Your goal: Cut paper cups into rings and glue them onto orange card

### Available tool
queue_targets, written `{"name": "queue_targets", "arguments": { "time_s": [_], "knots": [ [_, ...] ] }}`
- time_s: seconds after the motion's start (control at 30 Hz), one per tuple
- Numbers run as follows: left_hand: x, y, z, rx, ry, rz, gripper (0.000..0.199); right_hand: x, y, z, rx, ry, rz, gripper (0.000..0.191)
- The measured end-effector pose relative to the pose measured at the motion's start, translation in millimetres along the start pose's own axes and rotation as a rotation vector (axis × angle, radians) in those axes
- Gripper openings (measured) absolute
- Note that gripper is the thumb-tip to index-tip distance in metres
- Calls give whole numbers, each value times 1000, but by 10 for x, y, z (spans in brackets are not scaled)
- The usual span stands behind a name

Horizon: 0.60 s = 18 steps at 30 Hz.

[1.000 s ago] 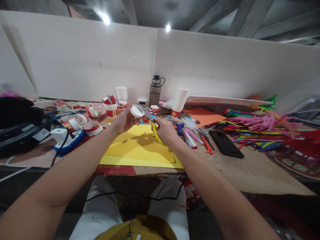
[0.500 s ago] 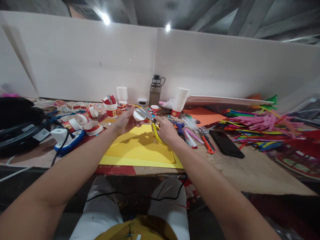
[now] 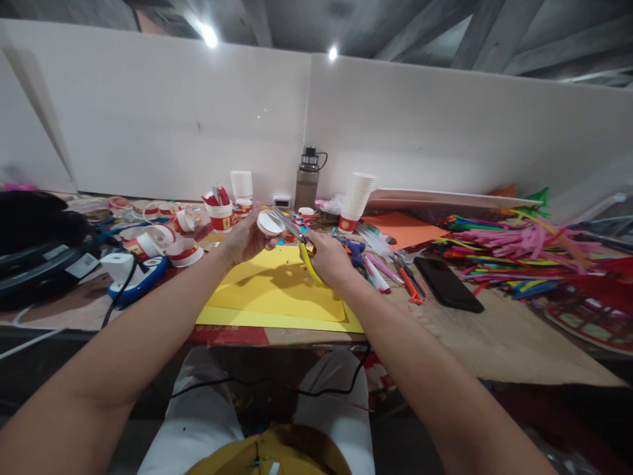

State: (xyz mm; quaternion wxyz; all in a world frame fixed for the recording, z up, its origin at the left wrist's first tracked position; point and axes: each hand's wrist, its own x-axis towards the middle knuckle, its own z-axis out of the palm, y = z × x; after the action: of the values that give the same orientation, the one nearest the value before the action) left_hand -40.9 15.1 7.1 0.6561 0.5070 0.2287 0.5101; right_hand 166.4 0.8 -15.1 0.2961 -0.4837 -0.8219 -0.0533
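Note:
Between the fingers of my left hand point(image 3: 243, 239) is a cut-down paper cup piece point(image 3: 270, 223), its round white face turned up toward me. My right hand point(image 3: 328, 256) grips scissors with yellow handles point(image 3: 308, 265). The grey blades point up and left, with their tips beside the right edge of the cup piece. Whether the blades touch it I cannot tell. Both hands are above yellow sheets point(image 3: 277, 290) on the table.
Behind stand a bottle point(image 3: 307, 181), a tall cup stack point(image 3: 358, 201) and a cup with red pieces point(image 3: 220, 216). Cut cup rings point(image 3: 184, 253) and a power strip point(image 3: 136, 284) lie left; a phone point(image 3: 448, 284), pens and pipe cleaners point(image 3: 519, 244) lie right.
My left hand has moved slightly left with the cup piece, which now sits farther from the scissors' pivot. The blades no longer cross over its white face. My right hand has barely moved.

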Motion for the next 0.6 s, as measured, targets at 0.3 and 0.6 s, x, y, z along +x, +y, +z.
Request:
{"name": "queue_targets", "arguments": {
  "time_s": [0.3, 0.6],
  "knots": [
    [-3, 67, -20, 1, 57, -85, 59, -1, -48, -34, 58, -3, -25, 29],
    [6, -48, -81, 44, -93, 80, 41, 54, 66, 14, 257, 122, 69, 23]
  ]
}}
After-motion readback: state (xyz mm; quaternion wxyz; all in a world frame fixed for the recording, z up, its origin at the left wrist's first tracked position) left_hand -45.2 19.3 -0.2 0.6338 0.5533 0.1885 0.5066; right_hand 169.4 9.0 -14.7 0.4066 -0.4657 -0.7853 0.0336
